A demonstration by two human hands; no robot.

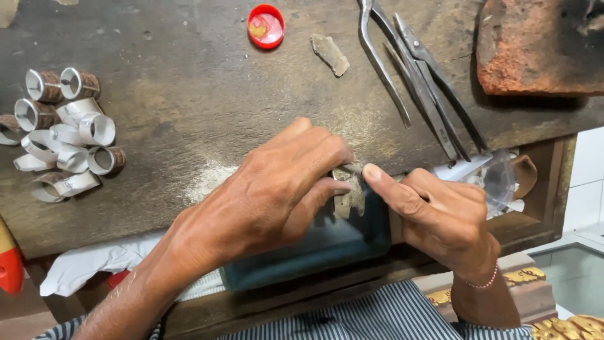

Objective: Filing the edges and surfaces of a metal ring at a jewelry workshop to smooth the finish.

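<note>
Both hands' grip was pinched tight: left hand (270, 189) and right hand (434, 214) clamped a small grey piece (350, 189) at the desk (189, 94) edge; finished-looking rings (66, 129) piled far left, so work seemed partway.

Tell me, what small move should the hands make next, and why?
Probably one short stroke of the right hand across the small grey piece, while the left hand pinches it at the bench edge; pale dust lies beside it.

A crumpled clear plastic bag (497, 179) sits in the open drawer (541, 189) at the bench's (189, 75) right edge, under the tool tips. No labels, signs or screens showing.
</note>
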